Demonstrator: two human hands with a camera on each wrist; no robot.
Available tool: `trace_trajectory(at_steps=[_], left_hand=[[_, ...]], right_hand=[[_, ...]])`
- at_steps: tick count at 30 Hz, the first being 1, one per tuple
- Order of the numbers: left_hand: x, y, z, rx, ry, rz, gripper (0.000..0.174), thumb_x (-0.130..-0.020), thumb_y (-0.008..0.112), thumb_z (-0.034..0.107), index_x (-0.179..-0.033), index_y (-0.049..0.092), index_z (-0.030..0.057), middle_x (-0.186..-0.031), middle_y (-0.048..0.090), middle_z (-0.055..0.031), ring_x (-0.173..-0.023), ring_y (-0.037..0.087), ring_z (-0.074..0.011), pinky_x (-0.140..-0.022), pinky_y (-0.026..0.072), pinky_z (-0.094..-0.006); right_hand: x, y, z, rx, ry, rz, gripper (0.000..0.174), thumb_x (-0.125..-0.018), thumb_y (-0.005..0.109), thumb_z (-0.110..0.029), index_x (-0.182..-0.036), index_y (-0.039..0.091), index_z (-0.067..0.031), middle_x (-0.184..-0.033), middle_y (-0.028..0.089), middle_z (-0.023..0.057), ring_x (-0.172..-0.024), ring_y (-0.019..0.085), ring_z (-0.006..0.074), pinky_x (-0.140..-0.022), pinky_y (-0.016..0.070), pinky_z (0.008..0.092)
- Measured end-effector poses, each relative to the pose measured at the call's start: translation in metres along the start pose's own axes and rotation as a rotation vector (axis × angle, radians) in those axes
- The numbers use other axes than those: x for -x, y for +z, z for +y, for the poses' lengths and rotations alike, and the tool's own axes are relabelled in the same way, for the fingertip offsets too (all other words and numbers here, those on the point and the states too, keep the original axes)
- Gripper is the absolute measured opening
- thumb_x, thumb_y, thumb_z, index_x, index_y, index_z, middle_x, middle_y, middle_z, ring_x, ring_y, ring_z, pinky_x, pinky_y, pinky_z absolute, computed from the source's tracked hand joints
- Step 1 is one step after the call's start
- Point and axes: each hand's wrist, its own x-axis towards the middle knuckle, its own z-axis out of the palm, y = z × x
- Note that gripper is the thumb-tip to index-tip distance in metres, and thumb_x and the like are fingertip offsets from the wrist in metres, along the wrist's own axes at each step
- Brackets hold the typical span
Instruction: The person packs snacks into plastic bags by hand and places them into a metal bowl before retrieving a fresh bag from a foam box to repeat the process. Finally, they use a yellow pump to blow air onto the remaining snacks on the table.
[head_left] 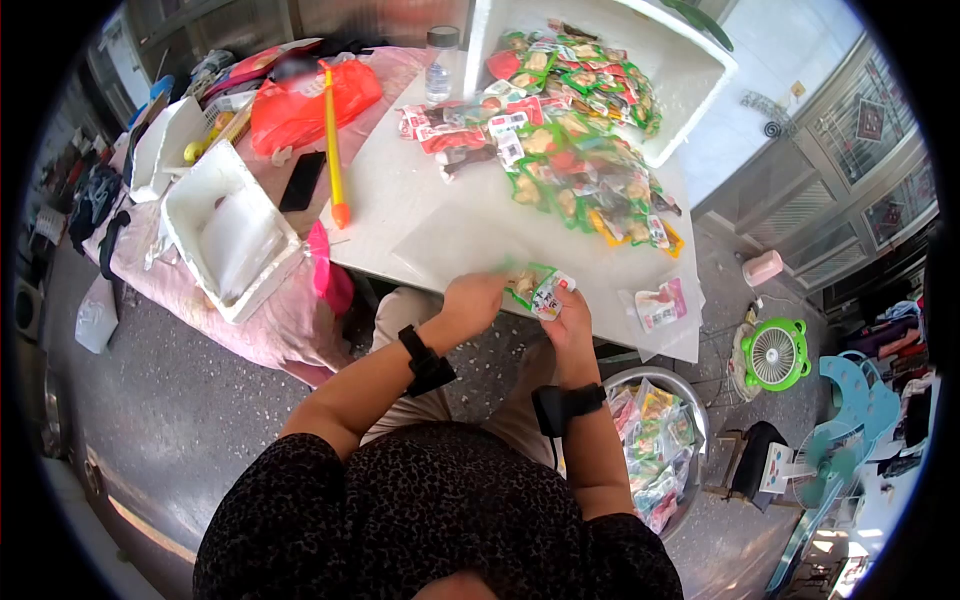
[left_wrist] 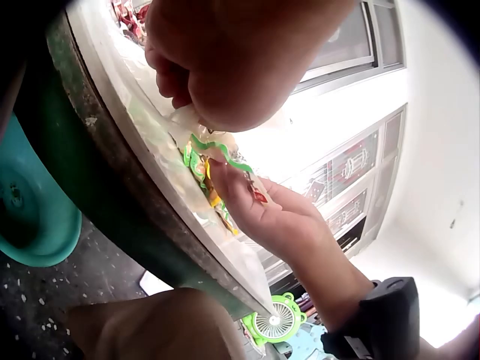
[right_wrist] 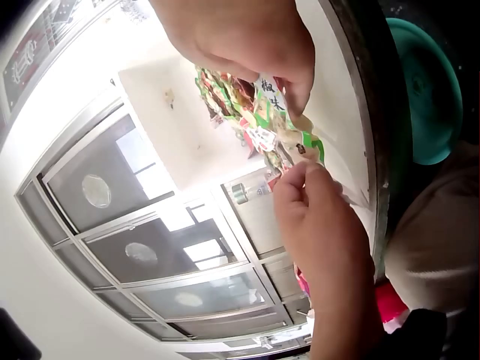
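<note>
Over the table's front edge, a small green-edged snack packet (head_left: 533,290) with a white label and dark lettering is held between both hands. My right hand (head_left: 568,322) grips its labelled end between thumb and fingers. At the other end, my left hand (head_left: 472,303), fingers curled, pinches the packet's edge, as the right wrist view shows. Beyond the hands, a clear bag of similar green packets (head_left: 575,180) lies on the table, beside red-and-white packets (head_left: 440,125). More packets (head_left: 590,80) spill from a white foam box (head_left: 700,110) lying on its side.
A metal basin (head_left: 697,440) of packets stands on the floor by my right side. A pink-labelled packet (head_left: 660,305) lies at the table's right corner. To the left are a yellow stick (head_left: 333,150), a phone (head_left: 303,182), another foam box (head_left: 280,285) and a red bag (head_left: 310,110).
</note>
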Motion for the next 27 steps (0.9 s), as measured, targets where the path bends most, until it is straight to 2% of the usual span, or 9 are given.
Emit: trace_trajectory(at_steps=[4, 7, 10, 13, 16, 19, 22, 25, 27], left_hand=[[0.002, 0.006, -0.003, -0.033, 0.113, 0.048, 0.006, -0.069, 0.05, 0.008, -0.075, 0.05, 0.006, -0.066, 0.052, -0.0103, -0.062, 0.052, -0.0297, -0.054, 0.0421, -0.0394], [0.002, 0.004, -0.004, 0.036, 0.148, 0.102, 0.006, -0.069, 0.051, 0.008, -0.074, 0.05, 0.0062, -0.067, 0.052, -0.0102, -0.063, 0.052, -0.03, -0.055, 0.042, -0.0395], [0.005, 0.007, -0.009, 0.042, 0.161, 0.089, 0.006, -0.069, 0.051, 0.008, -0.075, 0.05, 0.0063, -0.068, 0.052, -0.0103, -0.064, 0.052, -0.0301, -0.056, 0.042, -0.0393], [0.006, 0.008, -0.012, 0.007, 0.123, 0.022, 0.007, -0.069, 0.051, 0.009, -0.076, 0.051, 0.0067, -0.069, 0.053, -0.0104, -0.066, 0.052, -0.03, -0.057, 0.042, -0.039], [0.007, 0.006, -0.013, -0.012, 0.093, 0.014, 0.008, -0.069, 0.051, 0.009, -0.077, 0.052, 0.0069, -0.07, 0.053, -0.01, -0.066, 0.053, -0.0296, -0.057, 0.042, -0.0387], [0.01, 0.007, -0.016, -0.027, 0.091, 0.01, 0.008, -0.07, 0.051, 0.01, -0.077, 0.053, 0.0073, -0.069, 0.053, -0.0095, -0.066, 0.053, -0.0291, -0.057, 0.0421, -0.0384], [0.009, 0.007, -0.015, -0.018, 0.103, 0.014, 0.008, -0.07, 0.051, 0.012, -0.077, 0.053, 0.0078, -0.067, 0.053, -0.0088, -0.065, 0.053, -0.0287, -0.057, 0.0422, -0.0384], [0.007, 0.003, -0.011, 0.002, 0.086, 0.016, 0.008, -0.071, 0.052, 0.013, -0.077, 0.053, 0.0084, -0.066, 0.053, -0.0085, -0.064, 0.053, -0.0286, -0.057, 0.0422, -0.0384], [0.004, -0.003, -0.011, 0.017, 0.062, -0.017, 0.008, -0.071, 0.052, 0.014, -0.076, 0.053, 0.0087, -0.065, 0.053, -0.0084, -0.063, 0.053, -0.0285, -0.057, 0.0421, -0.0385]], right_hand=[[0.002, 0.012, 0.019, -0.111, 0.033, 0.043, 0.023, -0.08, 0.042, -0.004, -0.103, 0.045, -0.0004, -0.097, 0.053, 0.0143, -0.085, 0.054, 0.0273, -0.076, 0.0445, 0.0405], [-0.003, 0.01, 0.024, 0.018, 0.017, -0.006, 0.022, -0.081, 0.04, -0.004, -0.101, 0.044, 0.0038, -0.096, 0.053, 0.0141, -0.088, 0.054, 0.0251, -0.076, 0.0449, 0.0381], [-0.006, 0.007, 0.033, 0.537, -0.118, -0.04, 0.021, -0.082, 0.043, -0.01, -0.1, 0.047, -0.0002, -0.088, 0.055, 0.0092, -0.074, 0.056, 0.018, -0.061, 0.0478, 0.0301], [0.002, 0.022, 0.018, 0.714, 0.193, -0.057, 0.018, -0.083, 0.045, -0.015, -0.098, 0.049, -0.0053, -0.081, 0.056, 0.0051, -0.063, 0.055, 0.0133, -0.051, 0.0463, 0.0255], [0.003, 0.023, 0.008, 0.909, 0.294, -0.061, 0.016, -0.083, 0.045, -0.016, -0.094, 0.05, -0.0071, -0.071, 0.056, 0.0035, -0.049, 0.049, 0.0084, -0.038, 0.0384, 0.0205], [0.002, 0.02, 0.012, 0.996, 0.191, -0.127, 0.013, -0.082, 0.045, -0.014, -0.09, 0.051, -0.0064, -0.064, 0.055, 0.0032, -0.043, 0.045, 0.0059, -0.033, 0.0321, 0.0179], [-0.006, 0.024, 0.027, 0.679, 0.142, 0.052, 0.01, -0.082, 0.045, -0.011, -0.087, 0.052, -0.0059, -0.063, 0.054, 0.0033, -0.045, 0.047, 0.0077, -0.033, 0.0329, 0.0181], [-0.017, 0.029, 0.036, 0.526, 0.153, 0.049, 0.007, -0.081, 0.046, -0.009, -0.084, 0.052, -0.0058, -0.061, 0.053, 0.0033, -0.045, 0.048, 0.0099, -0.034, 0.0339, 0.0186], [-0.021, 0.036, 0.037, 0.539, 0.2, 0.071, 0.008, -0.081, 0.046, -0.011, -0.083, 0.05, -0.0048, -0.061, 0.052, 0.0041, -0.046, 0.049, 0.0101, -0.034, 0.035, 0.0195]])
